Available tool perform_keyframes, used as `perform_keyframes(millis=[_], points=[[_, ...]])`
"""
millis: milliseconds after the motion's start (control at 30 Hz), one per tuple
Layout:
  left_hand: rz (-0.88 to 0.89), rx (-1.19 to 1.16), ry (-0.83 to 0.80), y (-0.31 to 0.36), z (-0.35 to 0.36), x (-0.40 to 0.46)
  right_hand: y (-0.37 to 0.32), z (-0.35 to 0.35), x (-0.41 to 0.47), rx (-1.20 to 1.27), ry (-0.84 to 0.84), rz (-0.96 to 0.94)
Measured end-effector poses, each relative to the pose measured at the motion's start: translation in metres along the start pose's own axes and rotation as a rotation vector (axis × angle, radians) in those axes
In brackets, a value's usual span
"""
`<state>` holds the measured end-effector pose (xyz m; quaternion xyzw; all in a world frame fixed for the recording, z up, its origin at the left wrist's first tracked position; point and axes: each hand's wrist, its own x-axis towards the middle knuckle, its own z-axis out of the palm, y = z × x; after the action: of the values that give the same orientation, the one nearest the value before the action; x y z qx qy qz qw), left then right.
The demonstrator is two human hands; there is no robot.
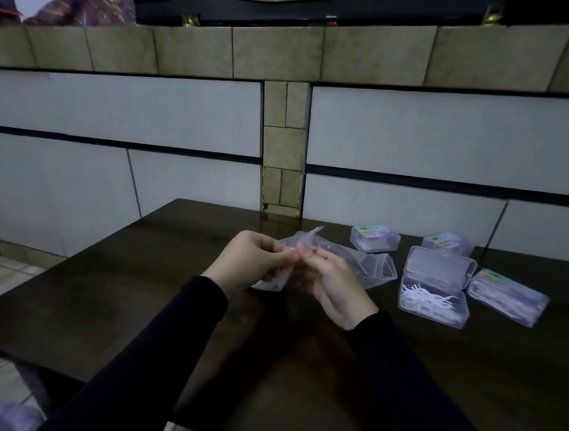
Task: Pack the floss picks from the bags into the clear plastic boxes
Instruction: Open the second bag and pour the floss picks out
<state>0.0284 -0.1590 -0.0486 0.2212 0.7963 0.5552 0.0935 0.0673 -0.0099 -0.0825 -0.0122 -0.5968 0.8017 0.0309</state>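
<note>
A crumpled clear bag [358,263] lies between and behind the hands; right of them, 1 open clear box [434,297] holds white floss picks [427,298], with 3 closed boxes [375,238] near it.

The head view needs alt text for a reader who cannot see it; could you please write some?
Both hands, left hand and right hand, pinch a clear plastic bag above a dark wooden table. To the right, an open clear plastic box holds white floss picks, with three closed labelled boxes nearby.

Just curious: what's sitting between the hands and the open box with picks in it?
In the head view, an empty clear bag lies on the table between them.
</note>
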Motion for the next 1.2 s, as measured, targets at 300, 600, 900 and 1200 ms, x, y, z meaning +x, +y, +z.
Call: perform_keyframes(millis=[300, 600, 900, 1200], points=[[-0.08, -0.243, -0.105, -0.002, 0.0, -0.001, 0.0, -0.003, -0.005, -0.052, -0.03, -0.014], [-0.1, -0.361, -0.052, -0.005, 0.007, 0.002, -0.002, 0.0, -0.003, -0.155, 0.02, -0.007], [0.065, 0.441, 0.098, 0.004, 0.023, -0.001, 0.0, 0.006, -0.006, -0.394, 0.094, -0.071], [0.076, 0.211, 0.13, 0.002, 0.024, -0.003, 0.004, 0.002, -0.002, -0.573, 0.061, -0.231]])
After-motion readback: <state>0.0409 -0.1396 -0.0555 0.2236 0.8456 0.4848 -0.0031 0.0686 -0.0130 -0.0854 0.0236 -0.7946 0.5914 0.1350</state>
